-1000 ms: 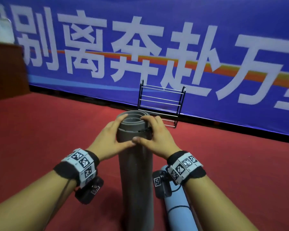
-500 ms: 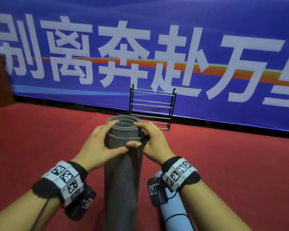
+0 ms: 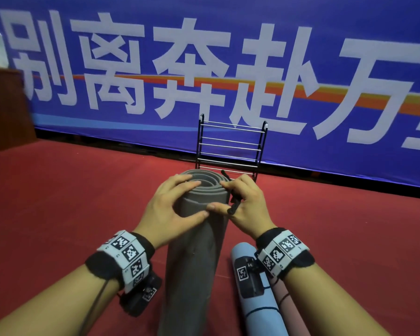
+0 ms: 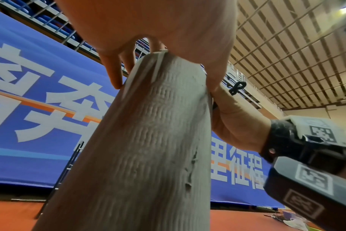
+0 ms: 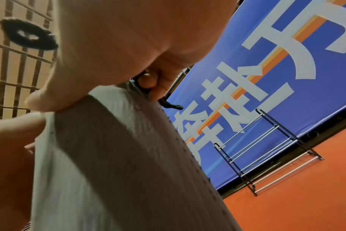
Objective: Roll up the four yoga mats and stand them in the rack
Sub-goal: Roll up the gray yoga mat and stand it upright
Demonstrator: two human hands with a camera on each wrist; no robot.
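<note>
A rolled grey yoga mat (image 3: 194,258) stands upright on the red floor in front of me. My left hand (image 3: 170,207) grips its top from the left, thumb across the front. My right hand (image 3: 243,204) holds the top from the right and pinches a black elastic strap (image 3: 233,202) against the roll. The wrist views show the ribbed grey mat (image 4: 148,148) (image 5: 128,164) from below with fingers curled over its rim. A rolled light blue mat (image 3: 260,309) and a pink mat (image 3: 289,304) lie on the floor to the right. The black wire rack (image 3: 230,146) stands ahead by the banner.
A large blue banner (image 3: 228,69) with white characters runs along the back wall. A dark brown panel (image 3: 5,110) stands at the far left. Red carpet (image 3: 70,190) spreads between me and the rack. Small clutter (image 4: 292,220) lies on the floor far right in the left wrist view.
The black strap has come up over the mat's top edge in my right hand's fingers. My view has moved closer to the rack; both hands stay on the grey mat.
</note>
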